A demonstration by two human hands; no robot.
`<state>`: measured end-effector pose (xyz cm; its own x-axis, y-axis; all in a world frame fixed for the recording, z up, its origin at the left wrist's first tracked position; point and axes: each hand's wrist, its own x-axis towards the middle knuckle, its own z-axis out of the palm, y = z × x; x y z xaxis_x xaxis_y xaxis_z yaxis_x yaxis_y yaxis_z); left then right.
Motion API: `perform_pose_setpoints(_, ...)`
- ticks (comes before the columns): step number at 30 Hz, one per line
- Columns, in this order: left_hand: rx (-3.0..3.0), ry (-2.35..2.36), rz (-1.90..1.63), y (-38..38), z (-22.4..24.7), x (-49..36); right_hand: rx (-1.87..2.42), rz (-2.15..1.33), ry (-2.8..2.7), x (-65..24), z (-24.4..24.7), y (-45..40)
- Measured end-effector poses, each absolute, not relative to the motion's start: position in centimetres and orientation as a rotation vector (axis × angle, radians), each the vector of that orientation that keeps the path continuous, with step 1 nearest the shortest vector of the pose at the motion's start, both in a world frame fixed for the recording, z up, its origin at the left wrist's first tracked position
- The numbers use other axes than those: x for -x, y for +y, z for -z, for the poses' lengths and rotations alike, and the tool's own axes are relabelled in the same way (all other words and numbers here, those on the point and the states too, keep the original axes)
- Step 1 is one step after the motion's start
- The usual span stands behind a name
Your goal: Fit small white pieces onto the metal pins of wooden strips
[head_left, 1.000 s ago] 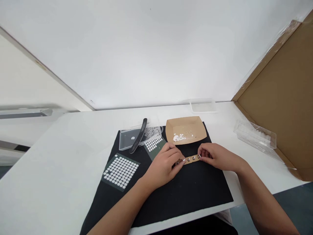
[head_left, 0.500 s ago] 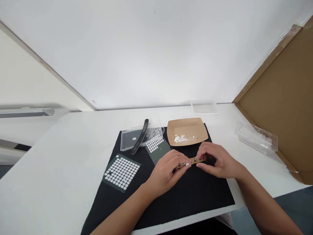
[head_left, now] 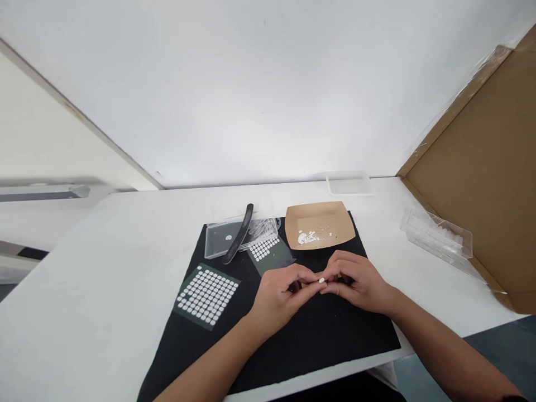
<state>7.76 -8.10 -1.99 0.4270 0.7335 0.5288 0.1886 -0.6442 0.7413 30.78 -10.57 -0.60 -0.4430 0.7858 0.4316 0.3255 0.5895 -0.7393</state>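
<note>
My left hand (head_left: 278, 295) and my right hand (head_left: 360, 279) meet over the black mat (head_left: 310, 340). Their thumbs and forefingers pinch a small white oval piece (head_left: 321, 280), which looks like a nail tip. A narrow brown strip shows only in part behind the fingers. To the left lies a dark sheet (head_left: 196, 319) with rows of white oval pieces. A second such sheet (head_left: 274, 261), partly bare, lies just beyond my left hand.
A brown paper tray (head_left: 320, 211) with white scraps stands behind my hands. A curved black nail file (head_left: 239, 234) rests across a clear plastic box (head_left: 215, 245). More clear boxes stand at the back (head_left: 349, 187) and right (head_left: 435, 234); cardboard (head_left: 477, 167) walls the right side.
My right hand has moved left, so its fingertips now touch those of my left hand at the white piece. The brown strip with metal studs, visible between the hands before, is mostly hidden.
</note>
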Motion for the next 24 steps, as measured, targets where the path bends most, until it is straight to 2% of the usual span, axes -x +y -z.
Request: perform_pose_setpoints(24, -2.257, 0.664, -1.292, -7.57, 1.75, -7.83, 0.921, -0.337, -2.094, -30.50, 1.06, -10.34)
